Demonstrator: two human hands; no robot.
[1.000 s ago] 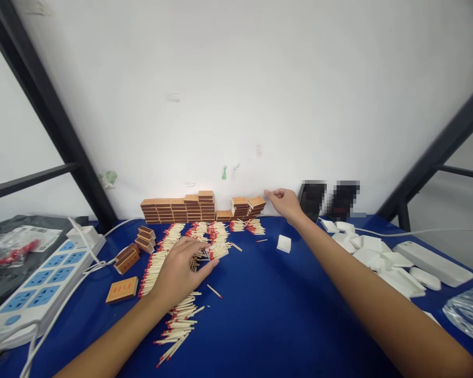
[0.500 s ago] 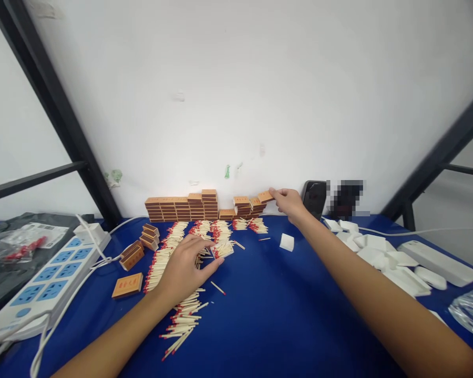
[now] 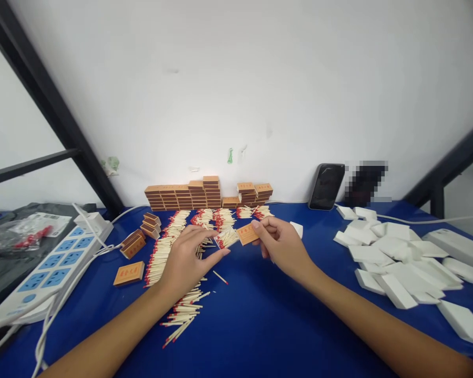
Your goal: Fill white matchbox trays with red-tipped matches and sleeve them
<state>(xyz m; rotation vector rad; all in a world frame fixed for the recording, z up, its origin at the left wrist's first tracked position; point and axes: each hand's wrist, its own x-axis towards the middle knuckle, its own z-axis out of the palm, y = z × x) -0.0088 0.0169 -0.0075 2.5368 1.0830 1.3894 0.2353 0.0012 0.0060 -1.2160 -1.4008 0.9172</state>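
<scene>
Many loose matches with red heads (image 3: pixel 182 313) lie spread on the near part of the blue counter (image 3: pixel 268 336). At the left is a white power strip (image 3: pixel 55 268) with blue sockets, and between it and the matches, one closed matchbox (image 3: pixel 128 273) lies flat. One single match (image 3: pixel 220 277) lies apart from the pile. The left hand (image 3: pixel 189 257) is half open, its thumb and fingers around the left end of a small tray (image 3: pixel 227 239) filled with matches; whether it grips this tray firmly, one cannot tell. The right hand (image 3: pixel 279 242) is closed, and it pinches an orange matchbox cover (image 3: pixel 246 234) between thumb and fingers, just beside the right end of the tray; whether the two touch is not clear. Well to the right is a heap of white pieces (image 3: pixel 404 257). Farther back, three short heaps of matches stand in front of the matchbox stacks (image 3: pixel 177 198), the left row being longer than the right group (image 3: pixel 254 195). A dark phone (image 3: pixel 327 186) leans against the white wall (image 3: pixel 284 79).
</scene>
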